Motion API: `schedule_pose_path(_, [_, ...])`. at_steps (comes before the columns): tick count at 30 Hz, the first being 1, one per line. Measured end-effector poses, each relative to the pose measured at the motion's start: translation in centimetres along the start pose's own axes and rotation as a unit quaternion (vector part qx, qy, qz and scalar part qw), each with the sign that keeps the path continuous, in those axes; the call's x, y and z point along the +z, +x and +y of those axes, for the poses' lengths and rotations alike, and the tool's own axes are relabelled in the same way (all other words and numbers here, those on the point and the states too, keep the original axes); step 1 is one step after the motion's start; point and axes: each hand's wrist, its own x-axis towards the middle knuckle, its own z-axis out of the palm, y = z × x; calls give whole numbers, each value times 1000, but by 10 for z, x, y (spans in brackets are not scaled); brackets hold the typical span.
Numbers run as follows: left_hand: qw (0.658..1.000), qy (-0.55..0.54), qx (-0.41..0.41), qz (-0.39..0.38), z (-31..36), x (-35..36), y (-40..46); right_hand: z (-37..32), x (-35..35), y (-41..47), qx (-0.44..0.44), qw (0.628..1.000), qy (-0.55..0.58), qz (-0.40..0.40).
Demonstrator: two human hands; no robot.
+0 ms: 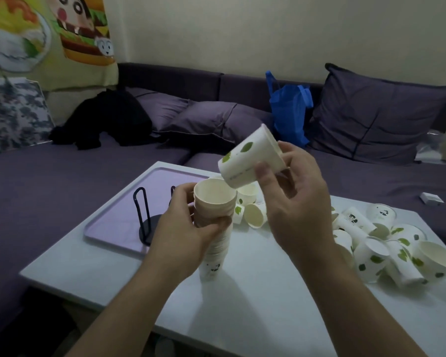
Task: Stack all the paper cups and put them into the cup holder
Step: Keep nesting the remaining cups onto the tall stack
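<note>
My left hand (pixel 183 228) grips a tall stack of nested paper cups (pixel 215 202), mouth up, its base near the white table. My right hand (pixel 291 199) holds a single white cup with green leaves (pixel 247 161), tilted, its bottom just above and right of the stack's mouth. Behind my left hand a black wire cup holder (pixel 146 215) stands on a lilac tray (pixel 119 215). A pile of loose cups (pixel 386 251) lies on the right of the table. A few more cups (pixel 250 207) lie behind the stack.
The white table (pixel 255 305) stands in front of a purple sofa with a large cushion (pixel 376 117), a blue bag (pixel 290 112) and black clothing (pixel 106 119). A small white box (pixel 431 198) lies on the sofa at the right.
</note>
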Motion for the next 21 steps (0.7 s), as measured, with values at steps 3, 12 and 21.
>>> schedule_pose_path(3, [1000, 10, 7, -8, -4, 0, 0, 2, 13, -2, -48, 997, -33, -42])
schedule_pose_path(12, [999, 39, 5, -2, -5, -6, 8, 9, 9, -14, 47, 975, -126, -177])
schedule_pose_path(21, [988, 107, 102, 38, 1, 0, -34, 58, -5, -24, 204, 945, -202, -156])
